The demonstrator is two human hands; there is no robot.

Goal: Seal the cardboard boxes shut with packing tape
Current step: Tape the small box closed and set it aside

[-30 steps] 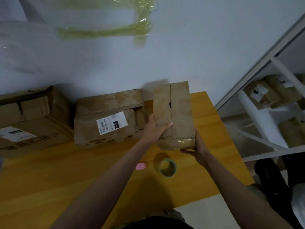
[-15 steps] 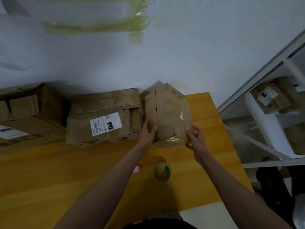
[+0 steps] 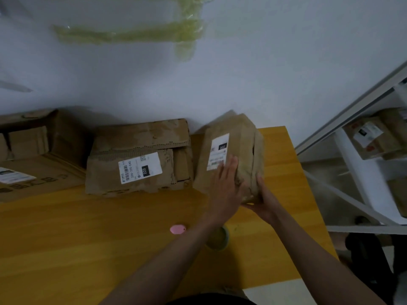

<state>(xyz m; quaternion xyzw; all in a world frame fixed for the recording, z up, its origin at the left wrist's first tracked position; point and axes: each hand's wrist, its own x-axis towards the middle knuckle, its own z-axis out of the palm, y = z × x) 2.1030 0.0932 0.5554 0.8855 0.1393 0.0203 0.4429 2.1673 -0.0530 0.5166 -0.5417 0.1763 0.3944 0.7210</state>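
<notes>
Across the lower part of the view runs a yellow wooden table [image 3: 77, 238], pushed against a pale wall [image 3: 242, 73] where strips of greenish tape [image 3: 123, 34] are stuck. At the right stands a white shelf rack [image 3: 361, 186] with labelled parcels on it. On the table's far left sits a large open carton [image 3: 33, 155], partly cut off by the frame edge. Just beside it lies a torn middle box [image 3: 141, 159] with a white label reading 220 on its front face. At the table's far right corner is the small box [image 3: 231, 155], tilted, its labelled side facing up and left; it is blurred. The left hand [image 3: 226, 186] lies flat on that box's upper face with its fingers straight, their tips at the lower edge of the label. The right hand [image 3: 262, 201] cups the box's near lower corner from beneath, thumb up along the right side and gripping it. Nearer the person, a roll of tape [image 3: 219, 239] lies on the table, partly hidden by the left forearm. A small pink object [image 3: 177, 229] lies just left of the roll.
</notes>
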